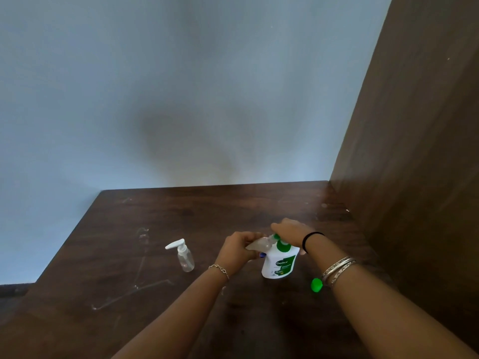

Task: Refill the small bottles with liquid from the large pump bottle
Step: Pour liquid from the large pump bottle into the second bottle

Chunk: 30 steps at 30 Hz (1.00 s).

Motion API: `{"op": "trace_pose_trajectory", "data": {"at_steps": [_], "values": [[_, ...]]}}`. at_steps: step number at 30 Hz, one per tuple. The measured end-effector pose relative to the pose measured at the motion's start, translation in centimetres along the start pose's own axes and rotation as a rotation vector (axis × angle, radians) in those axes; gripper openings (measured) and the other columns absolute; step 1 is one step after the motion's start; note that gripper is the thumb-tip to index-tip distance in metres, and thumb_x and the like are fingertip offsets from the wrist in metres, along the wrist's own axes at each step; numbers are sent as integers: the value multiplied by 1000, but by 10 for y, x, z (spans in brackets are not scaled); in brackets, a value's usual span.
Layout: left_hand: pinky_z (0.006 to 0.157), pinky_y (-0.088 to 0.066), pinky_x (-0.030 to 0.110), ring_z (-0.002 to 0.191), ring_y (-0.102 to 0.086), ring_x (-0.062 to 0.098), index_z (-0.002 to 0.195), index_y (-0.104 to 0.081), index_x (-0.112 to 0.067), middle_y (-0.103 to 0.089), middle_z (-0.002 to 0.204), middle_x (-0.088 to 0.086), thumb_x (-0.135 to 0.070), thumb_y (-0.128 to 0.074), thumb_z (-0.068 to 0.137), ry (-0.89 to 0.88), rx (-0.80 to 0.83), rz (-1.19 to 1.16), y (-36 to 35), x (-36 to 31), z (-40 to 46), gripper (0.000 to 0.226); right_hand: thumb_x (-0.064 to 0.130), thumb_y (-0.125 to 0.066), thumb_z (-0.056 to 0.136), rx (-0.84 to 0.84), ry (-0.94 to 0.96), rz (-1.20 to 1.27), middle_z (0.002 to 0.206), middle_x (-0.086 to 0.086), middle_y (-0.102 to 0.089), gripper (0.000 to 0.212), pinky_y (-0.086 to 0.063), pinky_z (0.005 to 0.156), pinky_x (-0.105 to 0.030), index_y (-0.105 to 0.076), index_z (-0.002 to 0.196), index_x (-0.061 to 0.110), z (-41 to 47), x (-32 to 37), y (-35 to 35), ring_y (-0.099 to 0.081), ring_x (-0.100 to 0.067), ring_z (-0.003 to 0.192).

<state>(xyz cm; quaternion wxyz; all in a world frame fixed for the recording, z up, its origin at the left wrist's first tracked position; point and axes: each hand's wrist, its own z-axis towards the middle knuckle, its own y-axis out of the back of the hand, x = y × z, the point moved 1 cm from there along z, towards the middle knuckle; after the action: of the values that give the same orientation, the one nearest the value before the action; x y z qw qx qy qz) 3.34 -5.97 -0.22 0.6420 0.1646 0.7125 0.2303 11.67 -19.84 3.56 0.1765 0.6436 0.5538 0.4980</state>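
Note:
A large white pump bottle (278, 264) with a green collar and pump stands on the dark wooden table (155, 294). My right hand (289, 231) rests on top of its green pump head. My left hand (238, 248) holds a small clear bottle (258, 244) tilted with its mouth at the pump's spout. A second small clear bottle (185, 257) with a white pump top stands upright to the left, apart from both hands. A green cap (316, 285) lies on the table beside my right wrist.
A brown wooden panel (414, 151) rises along the table's right side. A pale blue wall (181, 86) runs behind the table. The table's left edge slants from the back corner toward the near left.

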Motion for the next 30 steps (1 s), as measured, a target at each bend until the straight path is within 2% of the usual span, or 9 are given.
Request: {"op": "trace_pose_trajectory", "data": {"at_steps": [5, 7, 11, 16, 21, 23, 27, 30], "values": [[84, -40, 10, 100, -56, 2, 119, -60, -12, -65, 117, 5, -12, -76, 69, 6, 11, -4, -1, 0, -3, 52, 27, -35, 95, -87, 12, -47, 117, -19, -56, 30, -33, 76, -28, -53, 104, 5, -6, 0, -6, -48, -26, 92], [85, -40, 11, 103, -58, 6, 119, -60, -13, -65, 117, 5, -13, -76, 69, 0, 8, 6, -1, 0, -3, 52, 27, -34, 96, -74, 30, -83, 111, -17, -54, 32, -33, 76, -28, -53, 106, 4, -6, 0, -6, -51, -28, 97], [87, -41, 14, 103, -58, 6, 119, -60, -14, -65, 117, 5, -12, -76, 70, 3, 10, 3, 1, -1, -3, 52, 33, -35, 94, -40, 21, -53, 99, -10, -52, 25, -36, 75, -30, -47, 94, 11, -5, 1, -1, -50, -25, 89], [89, -40, 14, 108, -59, 10, 120, -59, -13, -64, 119, 5, -11, -75, 70, 10, 24, 13, 0, -1, -2, 52, 30, -34, 96, -99, 7, -44, 100, -13, -51, 25, -33, 74, -28, -49, 96, 9, -6, 0, -8, -47, -25, 87], [80, -35, 2, 103, -56, 5, 119, -60, -12, -64, 120, 6, -10, -75, 70, 8, 17, 15, 3, 0, -1, 51, 33, -35, 94, -48, 6, -77, 98, -10, -52, 25, -35, 74, -30, -48, 94, 12, -5, 2, -2, -49, -24, 86], [80, -35, 2, 100, -56, 4, 118, -61, -11, -64, 119, 6, -10, -76, 70, 13, 15, 10, 3, 1, -2, 51, 33, -35, 94, -46, 3, -78, 97, -10, -51, 24, -36, 74, -30, -47, 94, 12, -4, 2, -3, -49, -24, 87], [83, -37, 5, 107, -59, 10, 119, -60, -12, -64, 120, 5, -10, -75, 71, 12, 23, 18, 1, 1, -1, 51, 30, -35, 94, -100, 1, -60, 96, -11, -50, 23, -34, 74, -29, -46, 92, 11, -3, 1, -8, -48, -25, 86], [85, -39, 9, 107, -60, 10, 119, -60, -14, -65, 119, 3, -15, -76, 70, -4, 27, 56, 1, 0, 0, 52, 33, -36, 94, -72, 4, -83, 95, -9, -50, 24, -34, 72, -29, -47, 93, 12, -4, 1, -5, -48, -24, 84]]}}
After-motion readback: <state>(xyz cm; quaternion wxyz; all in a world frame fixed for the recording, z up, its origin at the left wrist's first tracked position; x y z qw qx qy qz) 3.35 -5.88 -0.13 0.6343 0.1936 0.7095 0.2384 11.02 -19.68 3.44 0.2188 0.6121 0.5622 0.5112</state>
